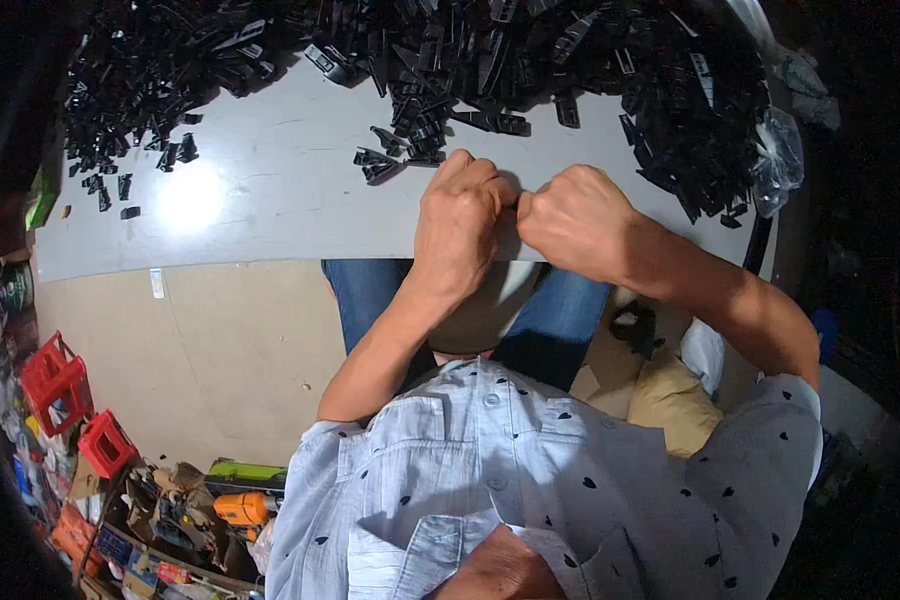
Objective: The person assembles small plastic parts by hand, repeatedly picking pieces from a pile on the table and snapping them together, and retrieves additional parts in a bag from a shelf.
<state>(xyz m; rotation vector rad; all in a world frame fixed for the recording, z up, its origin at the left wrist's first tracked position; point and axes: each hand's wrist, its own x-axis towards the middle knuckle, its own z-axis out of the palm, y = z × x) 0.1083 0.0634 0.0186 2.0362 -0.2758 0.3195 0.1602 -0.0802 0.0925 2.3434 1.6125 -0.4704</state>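
While the left hand [460,215] and right hand [575,220] curl close together over the front part of the pale table [300,200] (fingertips hidden, so I can't tell what, if anything, they pinch), I'd say steady wrists and even, gentle pressure would serve best. Loose black pieces [375,166] lie just beyond the left hand; farther off spreads a black heap [685,135].

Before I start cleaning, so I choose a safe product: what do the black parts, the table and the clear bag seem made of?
Black parts: probably hard plastic, with glossy highlights on moulded-looking edges.
Table: pale, smooth, semi-glossy; a bright glare spot fits laminate or painted board, unclear which.
Clear bag: likely thin plastic film, see-through and crinkled with shiny folds.
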